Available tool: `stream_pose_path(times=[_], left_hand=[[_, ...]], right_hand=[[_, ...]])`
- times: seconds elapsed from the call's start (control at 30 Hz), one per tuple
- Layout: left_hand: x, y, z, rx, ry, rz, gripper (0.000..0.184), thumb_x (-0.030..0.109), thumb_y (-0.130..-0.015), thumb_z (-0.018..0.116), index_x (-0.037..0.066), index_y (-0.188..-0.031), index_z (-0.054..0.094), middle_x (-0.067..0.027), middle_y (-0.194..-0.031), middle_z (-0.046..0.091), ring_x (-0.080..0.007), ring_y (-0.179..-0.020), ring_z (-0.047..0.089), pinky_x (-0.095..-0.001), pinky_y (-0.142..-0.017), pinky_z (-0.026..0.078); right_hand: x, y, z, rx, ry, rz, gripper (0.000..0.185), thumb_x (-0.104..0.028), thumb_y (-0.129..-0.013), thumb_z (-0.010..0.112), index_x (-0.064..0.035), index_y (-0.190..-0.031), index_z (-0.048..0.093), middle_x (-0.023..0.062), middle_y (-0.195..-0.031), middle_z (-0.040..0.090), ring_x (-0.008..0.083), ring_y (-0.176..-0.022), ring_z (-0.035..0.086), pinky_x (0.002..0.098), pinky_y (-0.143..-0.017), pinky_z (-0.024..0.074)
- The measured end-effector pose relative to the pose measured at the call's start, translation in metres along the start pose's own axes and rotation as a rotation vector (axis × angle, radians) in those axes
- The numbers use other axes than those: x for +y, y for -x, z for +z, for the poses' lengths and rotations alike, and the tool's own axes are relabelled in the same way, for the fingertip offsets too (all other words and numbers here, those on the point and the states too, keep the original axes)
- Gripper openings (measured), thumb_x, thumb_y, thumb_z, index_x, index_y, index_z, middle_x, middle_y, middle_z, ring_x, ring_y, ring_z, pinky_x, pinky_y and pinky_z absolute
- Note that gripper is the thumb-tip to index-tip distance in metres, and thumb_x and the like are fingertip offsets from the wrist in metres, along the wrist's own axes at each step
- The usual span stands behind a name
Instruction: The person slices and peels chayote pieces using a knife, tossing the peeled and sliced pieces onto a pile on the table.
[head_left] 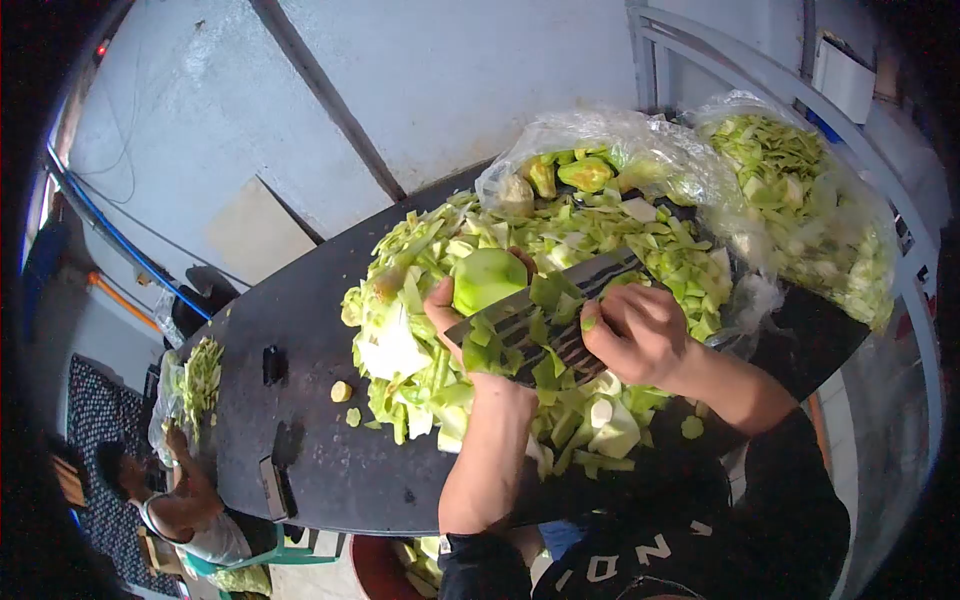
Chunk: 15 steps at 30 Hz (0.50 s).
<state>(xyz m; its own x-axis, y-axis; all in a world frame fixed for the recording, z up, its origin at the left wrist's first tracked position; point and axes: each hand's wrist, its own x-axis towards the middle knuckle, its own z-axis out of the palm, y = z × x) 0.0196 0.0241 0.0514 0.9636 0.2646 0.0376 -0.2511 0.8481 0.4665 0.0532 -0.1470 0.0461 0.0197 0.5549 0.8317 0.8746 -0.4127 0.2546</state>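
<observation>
Near the middle of the view, my left hand (442, 318) is closed around a peeled pale green vegetable (487, 279), and part of the hand is hidden behind a wide blade. My right hand (636, 335) grips a large knife (575, 355), its handle hidden in the fist. The broad blade lies slantwise across, close beside the vegetable, with green peel pieces stuck to it. Under and around both hands spreads a big heap of green peels and pale chunks (400, 345) on the dark table (310, 430).
Clear plastic bags hold yellow-green vegetables (586, 174) and peels (770, 150) at the back right. A small cut piece (341, 391) lies left of the heap. Another person (195, 510) sits at the far left by more peels (204, 375). A red tub (380, 570) stands below the table edge.
</observation>
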Motion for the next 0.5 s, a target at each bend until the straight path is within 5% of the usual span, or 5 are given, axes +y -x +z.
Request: stream_pose_path(times=[0.1, 0.2, 0.3, 0.37, 0.5], left_hand=[[0.000, 0.002, 0.005, -0.056, 0.060, -0.012, 0.053, 0.050, -0.086, 0.047, 0.002, -0.106, 0.060, -0.0114, -0.101, 0.064, -0.0247, -0.094, 0.061, -0.0369, -0.084, 0.050], [-0.002, 0.011, 0.032, 0.257, 0.035, 0.164, 0.042, 0.045, -0.089, 0.047, 0.008, -0.105, 0.059, -0.0076, -0.102, 0.065, -0.0222, -0.096, 0.061, -0.0388, -0.090, 0.047], [0.001, 0.008, 0.026, 0.129, 0.016, 0.193, 0.043, 0.046, -0.089, 0.047, 0.009, -0.105, 0.058, -0.0074, -0.102, 0.065, -0.0218, -0.097, 0.061, -0.0395, -0.092, 0.046], [0.001, 0.010, 0.024, 0.233, 0.032, 0.190, 0.046, 0.048, -0.088, 0.048, 0.007, -0.105, 0.059, -0.0087, -0.101, 0.065, -0.0237, -0.096, 0.061, -0.0390, -0.091, 0.047], [0.000, 0.007, 0.012, 0.114, -0.048, 0.103, 0.055, 0.050, -0.088, 0.045, 0.002, -0.110, 0.059, -0.0125, -0.101, 0.065, -0.0264, -0.093, 0.062, -0.0376, -0.086, 0.049]], right_hand=[[0.001, 0.001, 0.003, 0.037, -0.027, 0.016, 0.012, -0.008, -0.071, 0.060, -0.0049, -0.082, 0.056, 0.0048, -0.065, 0.050, 0.0200, -0.056, 0.057, 0.0316, -0.047, 0.0486], [0.018, 0.006, 0.022, -0.129, -0.220, 0.455, 0.009, -0.003, -0.076, 0.059, -0.0056, -0.080, 0.051, 0.0114, -0.071, 0.057, 0.0307, -0.060, 0.061, 0.0411, -0.051, 0.0497], [0.021, 0.005, 0.014, -0.081, -0.183, 0.432, 0.011, -0.002, -0.074, 0.059, -0.0061, -0.080, 0.051, 0.0113, -0.072, 0.058, 0.0318, -0.061, 0.061, 0.0417, -0.052, 0.0498], [0.009, 0.003, 0.005, -0.058, -0.169, 0.350, 0.013, -0.004, -0.071, 0.060, -0.0054, -0.082, 0.054, 0.0091, -0.069, 0.055, 0.0289, -0.059, 0.060, 0.0391, -0.050, 0.0491], [-0.001, -0.001, -0.001, 0.017, -0.112, 0.065, 0.019, -0.011, -0.069, 0.061, -0.0027, -0.086, 0.058, 0.0043, -0.066, 0.047, 0.0197, -0.055, 0.054, 0.0324, -0.047, 0.0468]])
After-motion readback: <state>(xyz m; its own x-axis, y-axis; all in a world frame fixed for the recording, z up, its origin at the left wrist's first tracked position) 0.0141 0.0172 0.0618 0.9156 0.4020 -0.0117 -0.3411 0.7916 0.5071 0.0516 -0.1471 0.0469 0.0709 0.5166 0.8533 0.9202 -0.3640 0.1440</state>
